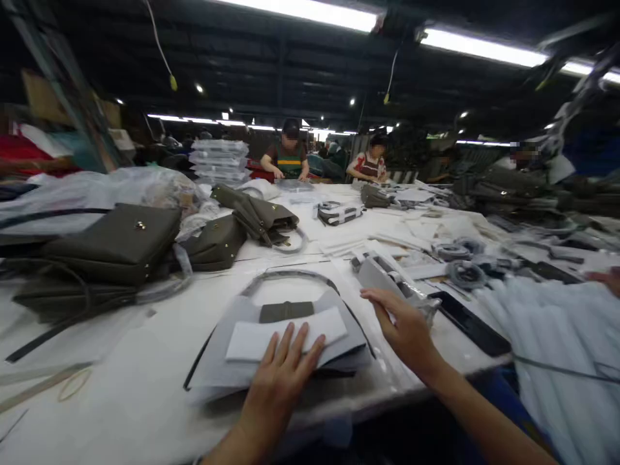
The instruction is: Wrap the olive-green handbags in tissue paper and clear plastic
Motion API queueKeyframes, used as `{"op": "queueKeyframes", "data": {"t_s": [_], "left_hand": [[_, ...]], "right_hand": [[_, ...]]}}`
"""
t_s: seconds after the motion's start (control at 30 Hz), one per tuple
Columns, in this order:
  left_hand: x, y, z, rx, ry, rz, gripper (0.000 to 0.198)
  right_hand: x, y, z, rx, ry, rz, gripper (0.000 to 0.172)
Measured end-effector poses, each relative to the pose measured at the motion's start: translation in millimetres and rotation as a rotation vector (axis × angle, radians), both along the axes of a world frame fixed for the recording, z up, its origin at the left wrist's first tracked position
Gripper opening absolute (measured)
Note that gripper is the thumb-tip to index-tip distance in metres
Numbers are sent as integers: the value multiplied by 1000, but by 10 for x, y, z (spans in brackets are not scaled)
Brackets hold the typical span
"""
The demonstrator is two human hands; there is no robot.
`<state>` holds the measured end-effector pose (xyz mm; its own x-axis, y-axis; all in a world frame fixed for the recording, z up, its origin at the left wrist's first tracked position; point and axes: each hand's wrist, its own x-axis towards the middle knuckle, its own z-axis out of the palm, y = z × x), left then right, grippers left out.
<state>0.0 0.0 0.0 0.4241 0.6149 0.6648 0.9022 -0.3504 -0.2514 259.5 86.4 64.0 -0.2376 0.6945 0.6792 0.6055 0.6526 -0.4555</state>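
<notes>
In front of me a handbag [287, 312] lies flat, mostly covered by pale grey wrapping paper [213, 358], with its wrapped handle [293, 275] arching away from me. Across it rests a folded white foam sheet [247, 342]. My left hand [283, 378] presses flat on this sheet, fingers spread. My right hand [404, 329] hovers to the right of the bag, holding nothing visible, its fingers stretched leftward and the thumb apart. Nearest to it is a grey item partly wrapped in plastic [382, 278].
Dark olive bags [116, 242] are piled at the left. A black tray [469, 323] and a bundle of white foam sheets [557, 342] are at the right. Rolled straps [465, 274] lie behind the tray. Two people [289, 158] work across the table [145, 361].
</notes>
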Motion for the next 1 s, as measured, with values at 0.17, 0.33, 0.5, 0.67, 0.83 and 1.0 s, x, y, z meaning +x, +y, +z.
{"op": "queueKeyframes", "data": {"t_s": [0.17,0.33,0.5,0.67,0.83,1.0], "left_hand": [[17,-62,-164,7,47,-16,50],[13,-71,-139,44,30,-35,47],[4,-103,-86,-8,35,-28,48],[-4,-72,-149,35,-21,-49,46],[-13,-47,-201,21,-16,-58,48],[-14,-41,-217,23,28,-42,51]], "right_hand": [[-600,579,230,-431,-495,11,29],[-1131,1045,107,-698,-761,-175,32],[-1298,1239,-35,-850,-831,-271,35],[-1166,1321,-37,-963,-778,-188,28],[-1013,1317,-60,-999,-597,-74,22],[-820,1258,-5,-1023,-327,60,26]]}}
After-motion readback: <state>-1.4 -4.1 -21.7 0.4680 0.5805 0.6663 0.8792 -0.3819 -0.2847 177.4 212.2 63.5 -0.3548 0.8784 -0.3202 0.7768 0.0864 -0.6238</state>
